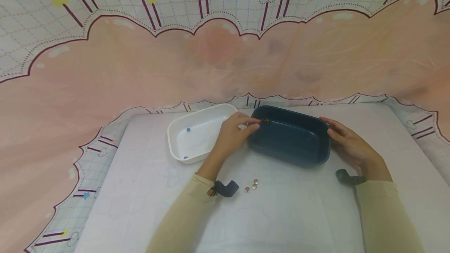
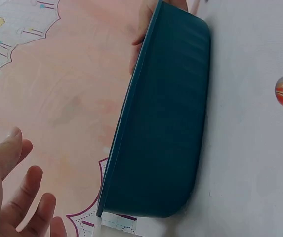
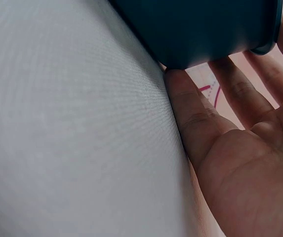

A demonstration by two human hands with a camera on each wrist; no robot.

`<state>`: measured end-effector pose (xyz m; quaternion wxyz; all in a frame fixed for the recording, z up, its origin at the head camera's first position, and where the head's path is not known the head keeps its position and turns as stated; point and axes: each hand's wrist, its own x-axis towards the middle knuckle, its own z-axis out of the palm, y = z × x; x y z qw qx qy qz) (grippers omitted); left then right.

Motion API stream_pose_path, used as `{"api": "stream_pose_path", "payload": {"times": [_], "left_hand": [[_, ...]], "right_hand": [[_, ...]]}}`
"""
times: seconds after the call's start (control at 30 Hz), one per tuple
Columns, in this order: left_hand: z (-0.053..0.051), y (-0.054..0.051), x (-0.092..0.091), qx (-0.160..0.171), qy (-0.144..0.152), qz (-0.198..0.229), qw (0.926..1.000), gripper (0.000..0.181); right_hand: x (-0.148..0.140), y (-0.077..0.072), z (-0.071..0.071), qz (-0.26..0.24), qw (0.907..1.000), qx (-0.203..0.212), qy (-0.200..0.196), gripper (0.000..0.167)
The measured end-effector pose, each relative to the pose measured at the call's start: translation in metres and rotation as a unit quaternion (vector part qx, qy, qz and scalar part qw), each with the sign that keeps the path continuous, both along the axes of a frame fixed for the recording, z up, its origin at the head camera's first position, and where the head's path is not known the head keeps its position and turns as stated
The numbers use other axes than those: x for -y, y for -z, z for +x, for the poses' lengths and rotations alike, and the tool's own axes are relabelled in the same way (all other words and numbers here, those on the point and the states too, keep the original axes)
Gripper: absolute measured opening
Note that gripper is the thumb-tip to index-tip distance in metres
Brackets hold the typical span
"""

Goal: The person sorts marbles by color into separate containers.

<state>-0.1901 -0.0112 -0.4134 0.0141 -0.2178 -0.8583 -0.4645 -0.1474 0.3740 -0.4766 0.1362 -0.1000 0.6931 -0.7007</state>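
Note:
My left hand [image 1: 233, 131] is over the left rim of a dark teal tray [image 1: 291, 153], thumb and forefinger extended and slightly apart. In the left wrist view its fingers [image 2: 26, 195] are loosely spread, with nothing seen between them. Small dark amber marbles [image 1: 267, 122] show inside the tray near those fingertips; how many is unclear. At the tray's right end, my right hand [image 1: 351, 145] holds the corner, fingers round the outside. The right wrist view shows its fingers [image 3: 240, 91] touching the outer wall, the lowest along the tabletop.
A white tray [image 1: 171, 143] with two blue marbles [image 1: 188, 130] stands left of the teal one, partly behind my left hand. Three orange-streaked marbles [image 1: 254, 186] lie on the white tabletop [image 1: 291, 214] in front. A patterned cloth [image 1: 211, 69] hangs behind.

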Motion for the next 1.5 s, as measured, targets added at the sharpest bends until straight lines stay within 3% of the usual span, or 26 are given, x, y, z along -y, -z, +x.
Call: {"api": "stream_pose_path", "payload": {"times": [0.47, 0.7, 0.9, 1.23, 1.5], "left_hand": [[0.016, 0.004, 0.013, -0.004, 0.047, 0.000, 0.9989, 0.021], [0.023, 0.005, 0.018, 0.028, 0.089, -0.020, 0.9954, 0.019], [0.028, 0.008, 0.023, 0.053, 0.135, -0.050, 0.9882, 0.015], [0.031, 0.025, 0.030, 0.047, 0.212, -0.066, 0.9738, 0.015], [0.033, 0.037, 0.032, 0.026, 0.234, -0.117, 0.9648, 0.016]], "right_hand": [[0.000, 0.000, 0.001, -0.018, 0.9998, -0.001, -0.002, 0.053], [0.000, 0.000, 0.001, -0.003, 1.0000, -0.003, 0.004, 0.053], [-0.002, 0.003, 0.000, 0.000, 0.9999, -0.011, -0.002, 0.053], [-0.002, 0.002, -0.001, 0.000, 1.0000, -0.004, 0.000, 0.053], [0.000, 0.000, -0.001, 0.023, 0.9991, 0.017, 0.031, 0.054]]}}
